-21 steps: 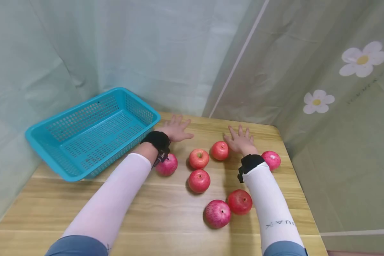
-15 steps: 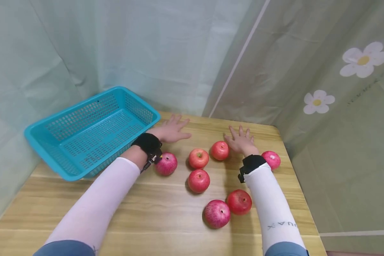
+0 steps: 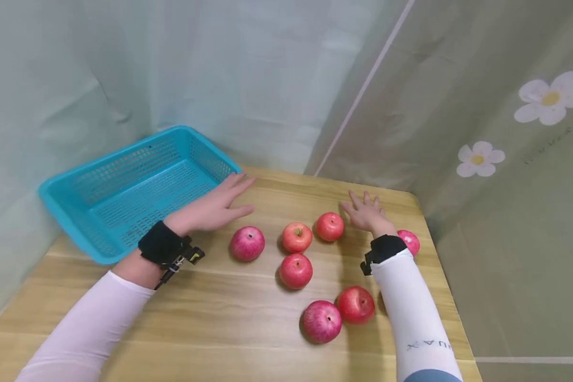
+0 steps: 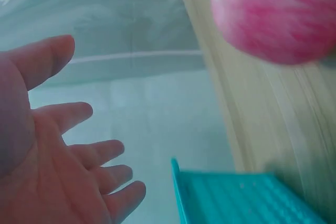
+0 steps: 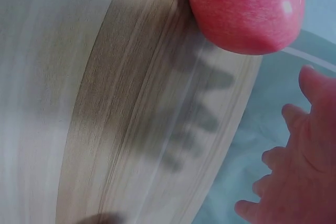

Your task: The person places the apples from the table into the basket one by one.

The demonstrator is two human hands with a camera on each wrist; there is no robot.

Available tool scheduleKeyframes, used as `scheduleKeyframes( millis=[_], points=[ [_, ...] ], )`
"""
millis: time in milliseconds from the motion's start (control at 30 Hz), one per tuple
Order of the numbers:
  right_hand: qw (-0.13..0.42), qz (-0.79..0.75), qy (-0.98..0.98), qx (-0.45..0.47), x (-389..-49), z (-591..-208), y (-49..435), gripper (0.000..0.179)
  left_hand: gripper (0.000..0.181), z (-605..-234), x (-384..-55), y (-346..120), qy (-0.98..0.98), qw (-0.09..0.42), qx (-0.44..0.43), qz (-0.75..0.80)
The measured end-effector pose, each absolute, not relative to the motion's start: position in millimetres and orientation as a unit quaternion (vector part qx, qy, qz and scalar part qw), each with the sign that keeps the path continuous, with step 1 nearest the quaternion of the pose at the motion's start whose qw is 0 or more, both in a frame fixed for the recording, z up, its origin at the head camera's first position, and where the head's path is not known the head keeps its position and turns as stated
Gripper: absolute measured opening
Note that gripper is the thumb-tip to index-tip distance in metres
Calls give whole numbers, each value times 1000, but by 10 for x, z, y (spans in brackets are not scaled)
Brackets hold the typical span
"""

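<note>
My left hand (image 3: 215, 207) hangs with fingers spread in front of the right end of the blue basket (image 3: 95, 257), holding nothing. Close to its right lies a dark pink apple (image 3: 247, 244), large in the left wrist view (image 4: 273, 14). My right hand (image 3: 366, 213) also has its fingers spread and nothing in it, over the far part of the table; its shadow falls on the wood in the right wrist view. A red apple (image 3: 329, 227) sits just left of that hand. Another pink apple (image 3: 409, 242) is partly covered by the right wrist.
Two red apples, one (image 3: 296, 237) behind the other (image 3: 295, 271), lie mid-table. Nearer are a striped pink apple (image 3: 322, 322) and a red apple (image 3: 356, 305), side by side. A curtain (image 3: 267, 79) hangs along the back of the wooden table (image 3: 219, 329).
My left hand has drawn left and nearer, away from the table's far edge to the basket's side, uncovering the dark pink apple. The right hand has barely moved; the head view has shifted slightly.
</note>
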State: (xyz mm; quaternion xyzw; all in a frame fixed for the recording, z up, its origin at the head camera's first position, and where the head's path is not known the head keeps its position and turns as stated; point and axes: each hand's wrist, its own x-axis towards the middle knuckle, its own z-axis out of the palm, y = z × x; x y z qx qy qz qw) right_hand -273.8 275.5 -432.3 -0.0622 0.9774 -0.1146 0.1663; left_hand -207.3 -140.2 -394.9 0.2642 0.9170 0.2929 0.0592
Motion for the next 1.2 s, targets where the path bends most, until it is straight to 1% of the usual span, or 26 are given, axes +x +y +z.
scheduleKeyframes(
  millis=[200, 333, 433, 500, 600, 667, 733, 767, 833, 900, 967, 1200],
  points=[
    [178, -126, 974, -61, -2636, -4314, 2902, 73, 73, -3900, -1899, -1714, 917, 52, 253, 303],
    [181, -140, 971, -71, -2609, -4297, 2941, 72, 72, -3844, -1733, -2040, 924, 25, 223, 308],
    [179, -150, 969, -75, -2585, -4279, 2962, 71, 70, -3838, -1589, -2319, 928, -10, 193, 319],
    [174, -152, 970, -79, -2573, -4264, 2982, 70, 69, -3866, -1485, -2502, 928, -46, 160, 333],
    [170, -150, 970, -84, -2562, -4245, 3021, 70, 72, -3944, -1339, -2747, 921, -109, 87, 363],
    [169, -149, 971, -86, -2556, -4234, 3044, 69, 76, -4018, -1261, -2875, 911, -144, 30, 385],
    [166, -149, 971, -85, -2548, -4226, 3061, 68, 83, -4096, -1202, -2974, 901, -158, -24, 404],
    [165, -150, 971, -85, -2543, -4221, 3068, 68, 86, -4134, -1180, -3014, 896, -156, -47, 413],
    [164, -150, 971, -84, -2537, -4220, 3079, 68, 93, -4196, -1136, -3070, 888, -136, -81, 432],
    [163, -150, 972, -84, -2528, -4219, 3085, 67, 99, -4252, -1107, -3110, 882, -112, -105, 446],
    [162, -150, 972, -83, -2519, -4218, 3085, 68, 103, -4295, -1086, -3136, 876, -99, -124, 456],
    [154, -146, 974, -84, -2496, -4217, 3081, 65, 111, -4439, -1050, -3165, 844, -92, -187, 494]
  ],
)
